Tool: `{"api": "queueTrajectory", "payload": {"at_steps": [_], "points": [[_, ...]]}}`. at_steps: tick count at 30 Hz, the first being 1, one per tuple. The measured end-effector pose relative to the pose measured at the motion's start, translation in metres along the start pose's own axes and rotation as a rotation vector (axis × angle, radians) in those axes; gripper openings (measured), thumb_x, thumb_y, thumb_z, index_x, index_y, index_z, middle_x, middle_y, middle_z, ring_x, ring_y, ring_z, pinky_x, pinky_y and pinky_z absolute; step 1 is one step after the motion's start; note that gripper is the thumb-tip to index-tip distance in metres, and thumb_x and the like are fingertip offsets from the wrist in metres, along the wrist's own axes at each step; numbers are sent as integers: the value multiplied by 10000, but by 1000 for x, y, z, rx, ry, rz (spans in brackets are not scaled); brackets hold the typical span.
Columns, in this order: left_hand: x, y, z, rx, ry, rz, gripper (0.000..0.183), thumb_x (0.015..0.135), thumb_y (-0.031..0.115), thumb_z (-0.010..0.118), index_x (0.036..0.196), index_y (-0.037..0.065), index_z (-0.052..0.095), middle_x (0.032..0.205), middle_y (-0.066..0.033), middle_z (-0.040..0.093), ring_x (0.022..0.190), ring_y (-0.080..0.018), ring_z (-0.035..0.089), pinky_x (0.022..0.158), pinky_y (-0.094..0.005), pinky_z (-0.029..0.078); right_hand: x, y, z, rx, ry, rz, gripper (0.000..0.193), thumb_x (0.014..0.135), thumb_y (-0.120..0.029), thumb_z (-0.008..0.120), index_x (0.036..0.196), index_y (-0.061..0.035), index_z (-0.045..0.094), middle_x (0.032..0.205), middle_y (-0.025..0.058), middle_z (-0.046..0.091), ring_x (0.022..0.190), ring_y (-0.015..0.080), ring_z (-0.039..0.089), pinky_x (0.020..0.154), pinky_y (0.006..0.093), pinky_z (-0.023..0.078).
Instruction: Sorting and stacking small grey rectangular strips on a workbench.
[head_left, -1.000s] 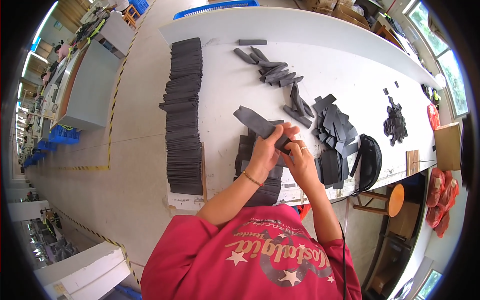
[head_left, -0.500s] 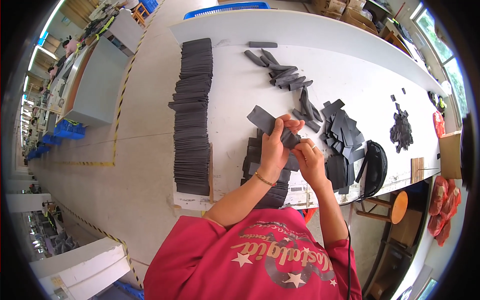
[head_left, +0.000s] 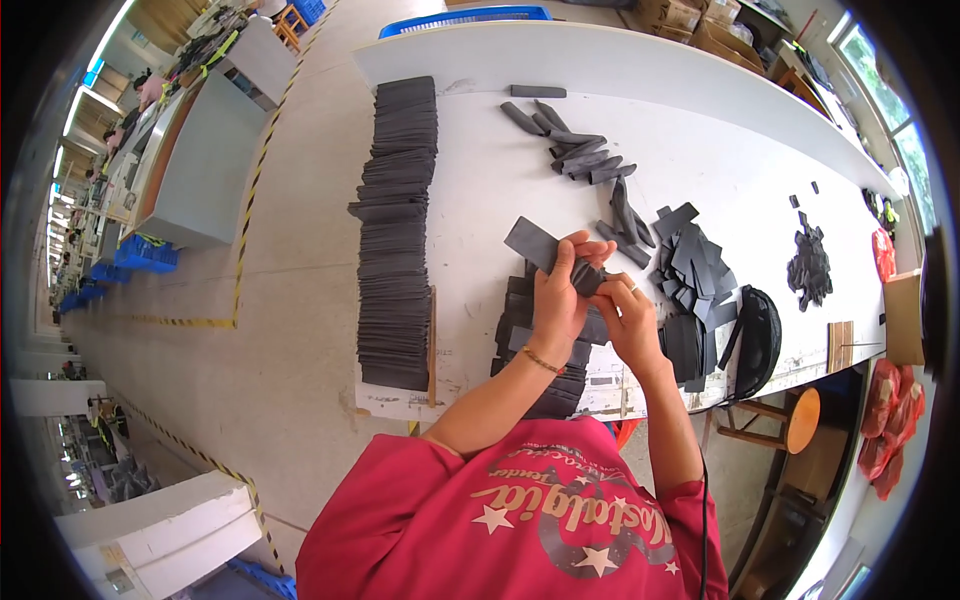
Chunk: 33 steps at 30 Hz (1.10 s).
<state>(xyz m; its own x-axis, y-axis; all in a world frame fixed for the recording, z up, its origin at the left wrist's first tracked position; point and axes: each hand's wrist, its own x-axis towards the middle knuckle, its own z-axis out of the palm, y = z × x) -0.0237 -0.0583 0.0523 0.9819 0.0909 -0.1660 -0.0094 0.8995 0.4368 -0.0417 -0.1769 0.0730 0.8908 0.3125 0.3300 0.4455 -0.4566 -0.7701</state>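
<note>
The dark grey strip (head_left: 532, 243) you have in hand is raised above the bench (head_left: 480, 200), its flat, square-cut free end pointing up and to the left, while the part between your fingers looks bunched or folded; your fingers hide some of that lower end. Your left hand (head_left: 558, 302) is closed round the middle of the strip, thumb across the near face and the other fingers curled behind. Your right hand (head_left: 631, 319) is bent in close, thumb and fingertips gripping the lower end. Directly beneath, a layered pile of dark pieces (head_left: 514, 315) lies near the bench's front edge, partly blocked from view by your left hand and forearm. Just beyond your hands, rolled dark tubes (head_left: 575, 155) straggle toward the back of the bench. To the right sits a loose heap of flat dark pieces (head_left: 690, 265), with a neater stack (head_left: 685, 350) on its near side and a black pouch (head_left: 760, 345) beside that. Farther right is a cluster of small black pieces (head_left: 810, 270). To your left, a long, tightly packed row of dark strips (head_left: 395, 240) runs from front to back. A round-topped stool (head_left: 802, 420) stands by the bench's front edge at right.
</note>
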Motion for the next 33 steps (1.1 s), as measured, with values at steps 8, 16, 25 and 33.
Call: {"api": "queueTrajectory", "payload": {"at_steps": [8, 16, 25, 33], "points": [[14, 13, 2, 21, -46, 83, 349, 1029, 267, 422, 1193, -30, 503, 1103, -192, 648, 1198, -341, 548, 1090, -433, 393, -8, -1, 29, 518, 400, 391, 123, 870, -98, 695, 844, 0, 626, 984, 25, 573, 857, 78, 519, 720, 234, 442], [5, 21, 7, 19, -236, -34, 386, 984, 319, 513, 1188, -9, 527, 1120, -170, 653, 1180, -350, 562, 1076, -468, 410, 0, -17, 13, 702, 347, 553, 107, 928, -116, 627, 889, -18, 640, 798, -6, 599, 719, 106, 570, 674, 251, 468], [17, 38, -30, -18, 65, -17, 287, 948, 223, 603, 1115, -9, 578, 1032, -153, 658, 961, -278, 652, 910, -442, 534, -17, -15, 14, 80, 440, 137, 39, 864, -23, 666, 836, -11, 641, 765, 67, 624, 630, 152, 568, 595, 242, 439], [38, 63, -94, 226, 217, 175, 234, 979, 79, 511, 1171, -42, 565, 1055, -202, 655, 960, -302, 669, 874, -396, 566, -72, 54, 1, 302, 288, 568, 84, 867, -65, 691, 831, -1, 652, 709, -21, 584, 670, 41, 495, 643, 201, 400]]}}
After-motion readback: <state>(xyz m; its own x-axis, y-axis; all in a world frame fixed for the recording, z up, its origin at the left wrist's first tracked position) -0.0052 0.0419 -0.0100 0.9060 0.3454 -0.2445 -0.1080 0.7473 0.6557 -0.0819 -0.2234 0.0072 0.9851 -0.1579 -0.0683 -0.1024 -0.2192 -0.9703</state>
